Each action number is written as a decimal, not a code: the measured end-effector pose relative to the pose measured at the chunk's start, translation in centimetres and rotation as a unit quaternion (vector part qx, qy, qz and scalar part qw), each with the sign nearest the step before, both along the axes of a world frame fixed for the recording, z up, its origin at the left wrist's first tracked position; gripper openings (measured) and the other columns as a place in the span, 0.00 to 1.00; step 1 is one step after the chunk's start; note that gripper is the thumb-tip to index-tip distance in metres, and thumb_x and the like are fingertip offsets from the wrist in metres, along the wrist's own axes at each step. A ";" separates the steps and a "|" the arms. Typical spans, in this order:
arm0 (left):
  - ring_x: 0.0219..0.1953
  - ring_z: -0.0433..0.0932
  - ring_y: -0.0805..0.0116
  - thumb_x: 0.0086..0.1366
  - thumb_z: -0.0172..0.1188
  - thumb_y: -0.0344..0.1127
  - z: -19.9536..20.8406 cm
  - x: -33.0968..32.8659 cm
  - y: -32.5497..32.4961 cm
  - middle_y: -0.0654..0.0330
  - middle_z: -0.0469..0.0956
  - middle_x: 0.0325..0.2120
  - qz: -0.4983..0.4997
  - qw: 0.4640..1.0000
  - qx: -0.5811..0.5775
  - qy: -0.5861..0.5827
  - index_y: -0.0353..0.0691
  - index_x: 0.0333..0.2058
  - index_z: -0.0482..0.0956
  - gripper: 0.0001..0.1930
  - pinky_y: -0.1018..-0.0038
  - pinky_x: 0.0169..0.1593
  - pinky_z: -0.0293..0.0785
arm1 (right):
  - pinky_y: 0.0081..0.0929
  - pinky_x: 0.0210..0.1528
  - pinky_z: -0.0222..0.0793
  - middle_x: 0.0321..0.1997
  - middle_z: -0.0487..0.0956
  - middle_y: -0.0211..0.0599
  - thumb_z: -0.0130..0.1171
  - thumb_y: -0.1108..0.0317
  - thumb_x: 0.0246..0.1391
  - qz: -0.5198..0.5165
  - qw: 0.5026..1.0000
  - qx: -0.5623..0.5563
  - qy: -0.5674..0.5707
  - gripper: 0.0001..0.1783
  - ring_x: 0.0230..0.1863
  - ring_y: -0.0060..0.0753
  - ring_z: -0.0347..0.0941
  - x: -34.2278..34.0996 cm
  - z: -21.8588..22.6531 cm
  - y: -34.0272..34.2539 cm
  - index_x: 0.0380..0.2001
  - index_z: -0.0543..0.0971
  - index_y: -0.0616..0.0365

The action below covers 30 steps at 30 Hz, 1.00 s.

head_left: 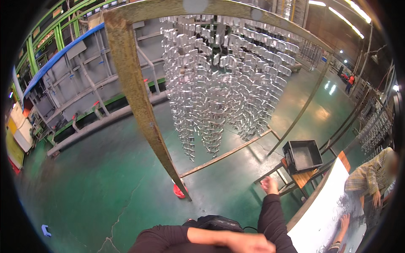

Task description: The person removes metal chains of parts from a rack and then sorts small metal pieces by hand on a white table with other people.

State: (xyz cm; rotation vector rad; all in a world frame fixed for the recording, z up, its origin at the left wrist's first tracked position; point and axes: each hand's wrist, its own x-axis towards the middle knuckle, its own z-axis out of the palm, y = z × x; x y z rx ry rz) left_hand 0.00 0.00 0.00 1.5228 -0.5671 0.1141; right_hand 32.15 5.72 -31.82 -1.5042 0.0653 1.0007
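My right hand point(269, 185) reaches forward at lower right, its fingers curled in and somewhat blurred. Whether anything small is inside it cannot be seen. Across the front of my body lies my left forearm, ending in my left hand point(252, 243) near the lower edge; that hand is smeared and its fingers are hidden. Ahead stands a worn metal frame point(137, 90), from which dense rows of shiny silver metal parts point(228, 92) hang in long strands. Both hands are apart from these parts. A black plastic crate point(303, 156) sits on a wooden stool point(304, 178) beyond my right hand.
A white-topped table point(312, 219) with many small dark pieces is at lower right; a person in a plaid shirt point(371, 175) works there, and another hand point(344, 222) rests on it. A red container point(179, 190) stands by the frame's foot. Grey tanks point(93, 67) line the left.
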 end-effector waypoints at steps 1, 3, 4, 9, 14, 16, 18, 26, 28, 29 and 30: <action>0.22 0.69 0.60 0.62 0.48 0.43 0.7 -0.7 -0.4 0.51 0.68 0.19 -0.023 0.999 0.030 -0.013 0.34 0.26 0.65 0.16 0.67 0.29 0.63 | 0.33 0.27 0.68 0.24 0.72 0.30 0.53 0.63 0.48 -0.098 0.994 0.006 0.037 0.07 0.27 0.31 0.71 -0.1 -0.4 -0.1 0.30 0.73 0.53; 0.22 0.69 0.58 0.63 0.44 0.39 2.7 0.2 1.4 0.49 0.65 0.17 -0.015 0.995 0.039 -0.088 0.34 0.22 0.62 0.15 0.68 0.28 0.64 | 0.27 0.20 0.65 0.21 0.73 0.29 0.51 0.66 0.49 -0.207 0.978 0.000 -0.035 0.05 0.20 0.26 0.70 5.1 4.9 0.3 0.27 0.74 0.52; 0.25 0.71 0.55 0.62 0.45 0.42 1.4 0.5 2.1 0.50 0.68 0.21 0.100 0.990 0.095 -0.037 0.35 0.27 0.63 0.15 0.65 0.29 0.66 | 0.26 0.20 0.64 0.21 0.73 0.28 0.51 0.66 0.49 -0.191 0.980 -0.023 -0.051 0.05 0.19 0.26 0.70 4.4 5.2 1.3 0.28 0.74 0.53; 0.30 0.72 0.46 0.62 0.45 0.48 -4.0 3.5 5.0 0.50 0.72 0.26 0.402 0.872 0.227 0.159 0.39 0.31 0.64 0.16 0.57 0.32 0.67 | 0.29 0.19 0.68 0.25 0.75 0.35 0.51 0.68 0.47 -0.105 0.983 -0.102 -0.111 0.07 0.19 0.30 0.71 -0.7 6.7 4.0 0.29 0.75 0.58; 0.23 0.71 0.49 0.63 0.44 0.45 -5.0 1.5 8.0 0.49 0.69 0.16 0.254 0.947 0.191 0.049 0.37 0.26 0.64 0.15 0.59 0.28 0.64 | 0.31 0.21 0.70 0.26 0.74 0.35 0.53 0.66 0.49 -0.007 0.974 -0.164 -0.155 0.08 0.23 0.32 0.73 -4.6 5.6 6.1 0.30 0.74 0.57; 0.21 0.69 0.49 0.63 0.44 0.42 -2.0 -1.1 7.2 0.48 0.68 0.15 0.180 0.976 0.116 -0.036 0.35 0.25 0.63 0.15 0.63 0.27 0.64 | 0.32 0.24 0.71 0.27 0.74 0.34 0.52 0.65 0.49 -0.062 0.990 -0.112 -0.055 0.07 0.26 0.32 0.73 -4.3 4.7 6.6 0.30 0.73 0.56; 0.20 0.68 0.52 0.64 0.43 0.42 0.5 -3.4 6.4 0.49 0.67 0.15 0.115 0.985 0.097 -0.082 0.34 0.25 0.64 0.16 0.65 0.27 0.64 | 0.34 0.31 0.70 0.31 0.73 0.33 0.50 0.66 0.50 -0.119 0.991 -0.060 0.003 0.08 0.32 0.34 0.73 -4.1 6.2 6.7 0.34 0.73 0.55; 0.25 0.71 0.68 0.63 0.47 0.39 0.2 -8.9 7.5 0.57 0.74 0.22 0.058 0.997 0.030 -0.027 0.35 0.31 0.72 0.12 0.73 0.32 0.66 | 0.31 0.32 0.72 0.32 0.76 0.36 0.48 0.64 0.54 0.303 0.926 -0.131 -0.185 0.13 0.30 0.34 0.75 -7.0 17.2 5.3 0.39 0.73 0.58; 0.22 0.71 0.64 0.67 0.40 0.42 -3.4 -10.2 8.2 0.56 0.69 0.17 0.136 0.986 -0.045 -0.081 0.34 0.25 0.65 0.17 0.71 0.29 0.67 | 0.30 0.32 0.73 0.31 0.77 0.39 0.49 0.65 0.55 0.461 0.853 -0.124 -0.213 0.12 0.29 0.36 0.77 -12.1 22.7 4.9 0.38 0.74 0.61; 0.25 0.73 0.72 0.67 0.39 0.42 -3.6 -12.2 9.3 0.60 0.72 0.21 0.104 0.990 -0.092 0.038 0.35 0.26 0.68 0.17 0.75 0.33 0.69 | 0.29 0.31 0.74 0.29 0.78 0.39 0.48 0.67 0.56 0.491 0.835 -0.109 -0.224 0.12 0.27 0.36 0.77 -14.4 25.5 3.9 0.38 0.74 0.64; 0.27 0.74 0.74 0.67 0.40 0.42 -4.2 -13.8 10.2 0.61 0.75 0.24 0.118 0.983 -0.102 0.096 0.36 0.29 0.71 0.16 0.77 0.35 0.70 | 0.27 0.30 0.74 0.26 0.78 0.40 0.47 0.67 0.56 0.503 0.826 -0.087 -0.239 0.12 0.25 0.34 0.76 -15.2 27.0 3.4 0.35 0.75 0.66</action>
